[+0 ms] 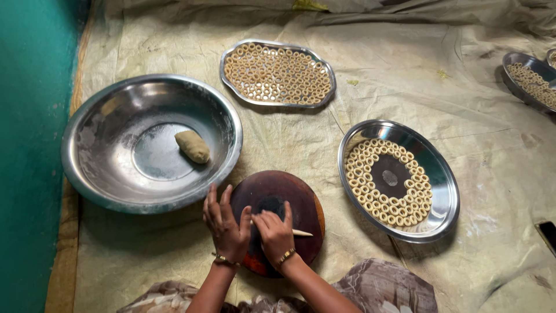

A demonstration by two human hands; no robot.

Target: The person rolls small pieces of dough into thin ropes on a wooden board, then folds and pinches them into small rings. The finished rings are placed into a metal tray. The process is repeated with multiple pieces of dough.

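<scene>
Both hands lie palm-down on a round dark wooden board on the floor sheet. My left hand rests flat at the board's left edge, fingers stretched forward. My right hand presses on a thin strand of pale dough whose tip sticks out to the right of it. Left of the board stands a large steel bowl with one lump of dough in it. To the right, a round steel plate holds several small dough rings around its rim.
An oblong steel tray full of dough rings lies at the back. Another steel dish with rings sits at the far right edge. A beige sheet covers the floor; a teal wall runs along the left. A dark flat object lies at right.
</scene>
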